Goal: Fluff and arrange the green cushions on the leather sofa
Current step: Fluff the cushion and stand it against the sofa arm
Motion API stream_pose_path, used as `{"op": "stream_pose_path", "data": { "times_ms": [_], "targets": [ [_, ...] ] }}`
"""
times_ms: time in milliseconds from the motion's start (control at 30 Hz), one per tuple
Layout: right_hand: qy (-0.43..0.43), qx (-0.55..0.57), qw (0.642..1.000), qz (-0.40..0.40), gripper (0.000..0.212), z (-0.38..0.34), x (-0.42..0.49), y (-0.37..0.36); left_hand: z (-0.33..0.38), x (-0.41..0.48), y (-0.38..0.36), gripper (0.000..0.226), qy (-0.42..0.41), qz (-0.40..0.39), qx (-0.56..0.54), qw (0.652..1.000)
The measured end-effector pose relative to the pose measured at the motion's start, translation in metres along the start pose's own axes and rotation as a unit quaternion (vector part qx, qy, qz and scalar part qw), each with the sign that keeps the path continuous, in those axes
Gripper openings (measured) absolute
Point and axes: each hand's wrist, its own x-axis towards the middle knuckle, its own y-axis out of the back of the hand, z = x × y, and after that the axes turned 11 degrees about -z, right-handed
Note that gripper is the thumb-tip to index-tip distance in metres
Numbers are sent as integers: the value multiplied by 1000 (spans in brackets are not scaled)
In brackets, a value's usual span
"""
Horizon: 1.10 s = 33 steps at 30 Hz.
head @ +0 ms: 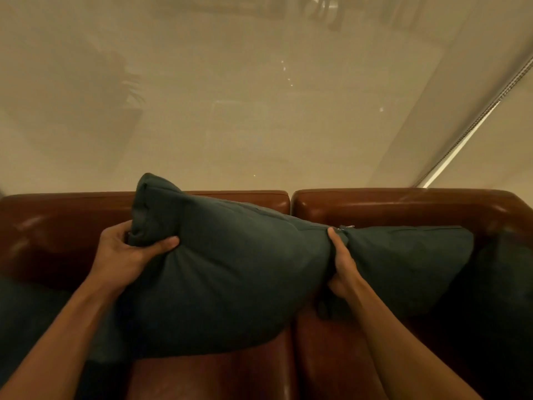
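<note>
- The left hand [129, 255] has the big dark green fabric cushion [230, 269] by its upper left edge. The thumb lies across the front and the fingers are tucked in behind.
- The right hand [343, 269] is curled round the cushion's right edge, by the zip corner. With a hand on each side, it looks like a squeeze-and-plump grip, so probably mid-fluff.
- The cushion sits tilted over the middle of the seat, left corner up. Can't tell if it's resting on the seat or just off it.
- Just right of it, touching the right hand, a second dark green cushion [403, 261] leans on the backrest and looks already placed.
- More dark green shapes show at the far right [501, 284] and near left [26, 313], probably cushions but too dim to be sure.
- All of this is on the glossy brown leather sofa [389, 209], with a plain beige wall [259, 125] behind.
</note>
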Motion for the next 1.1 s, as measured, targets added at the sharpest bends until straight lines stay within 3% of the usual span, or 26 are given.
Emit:
{"op": "stream_pose_path", "data": {
  "times_ms": [100, 233, 433, 600, 733, 967, 1100],
  "targets": [
    [48, -39, 998, 25, 79, -10, 1, -3, -29, 12, -1, 26, 37, -1, -10, 999],
    [94, -75, 991, 65, 68, -16, 6, -11, -80, 22, -14, 18, 99, 6, -34, 994],
    [94, -138, 982, 86, 54, -7, 38, -19, -140, 41, -29, 36, 242, -21, -67, 968],
    [54, -182, 977, 93, 56, 0, 67, -17, -169, 60, -42, 40, 330, -13, -85, 940],
    [6, -177, 979, 102, 50, 7, 68, -5, -185, 59, -53, 29, 366, -33, -80, 926],
    [-28, -226, 969, 97, 74, 29, 52, 2, -187, 49, -50, 33, 379, -47, -72, 922],
    [-9, -245, 962, 125, 73, 40, 40, 2, -183, 37, -44, 44, 377, -39, -81, 922]
  ]
}}
